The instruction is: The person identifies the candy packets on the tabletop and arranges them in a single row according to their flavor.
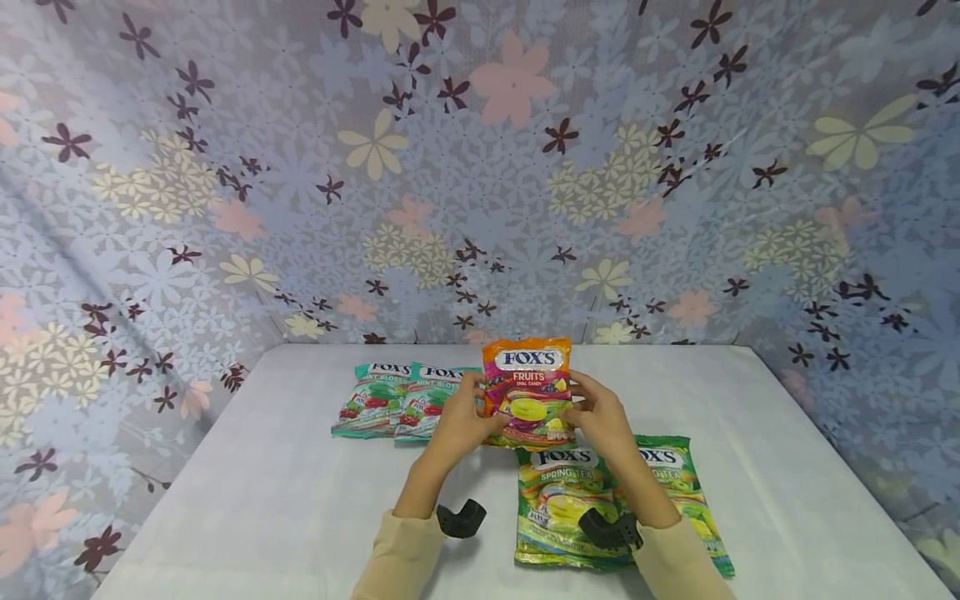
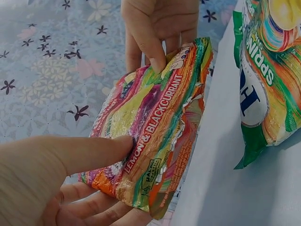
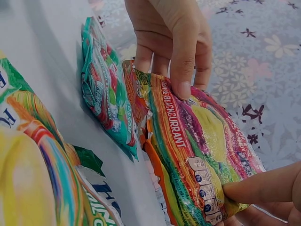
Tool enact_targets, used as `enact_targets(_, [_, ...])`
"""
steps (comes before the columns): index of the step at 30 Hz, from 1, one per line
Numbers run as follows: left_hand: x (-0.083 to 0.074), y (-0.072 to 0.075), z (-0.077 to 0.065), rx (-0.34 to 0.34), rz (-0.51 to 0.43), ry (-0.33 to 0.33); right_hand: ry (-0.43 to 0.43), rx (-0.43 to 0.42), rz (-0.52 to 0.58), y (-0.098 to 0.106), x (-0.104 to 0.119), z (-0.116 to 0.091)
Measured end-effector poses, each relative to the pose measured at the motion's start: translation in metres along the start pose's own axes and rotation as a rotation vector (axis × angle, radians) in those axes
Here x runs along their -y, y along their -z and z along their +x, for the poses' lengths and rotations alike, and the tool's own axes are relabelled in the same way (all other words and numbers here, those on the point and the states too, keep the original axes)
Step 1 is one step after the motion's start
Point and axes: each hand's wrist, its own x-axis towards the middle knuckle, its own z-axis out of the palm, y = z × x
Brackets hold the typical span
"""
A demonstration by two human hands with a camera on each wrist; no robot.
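Observation:
Between both hands is an orange and purple Fox's Fruits candy bag (image 1: 527,387), held with its front facing the head camera. My left hand (image 1: 467,423) grips the bag's left side, thumb on the printed front and fingers behind. On the opposite side my right hand (image 1: 604,419) pinches the edge the same way. The left wrist view shows the lower part of the bag (image 2: 141,127), lettered lemon and blackcurrant, with the left thumb pressing it. In the right wrist view the right thumb lies on the bag (image 3: 188,141) near its nutrition icons.
Two teal mint candy bags (image 1: 375,404) lie overlapping on the white table (image 1: 247,492), left of the hands. Two green Spring Tea candy bags (image 1: 558,500) lie in front, partly under the right forearm. Floral cloth (image 1: 480,167) hangs behind the table.

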Motion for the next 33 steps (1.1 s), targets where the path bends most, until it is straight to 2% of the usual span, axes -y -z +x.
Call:
enact_targets(13, [-0.003,0.002,-0.001,0.001,-0.010,0.006,0.000,-0.011,-0.008,0.000,0.000,-0.001])
enact_targets(27, [-0.001,0.005,-0.002,-0.008,0.013,-0.033,0.003,-0.012,0.006,-0.005,-0.001,0.000])
enact_targets(33, [0.000,0.010,-0.002,-0.054,-0.009,-0.006,-0.035,0.009,0.004,-0.012,0.001,-0.002])
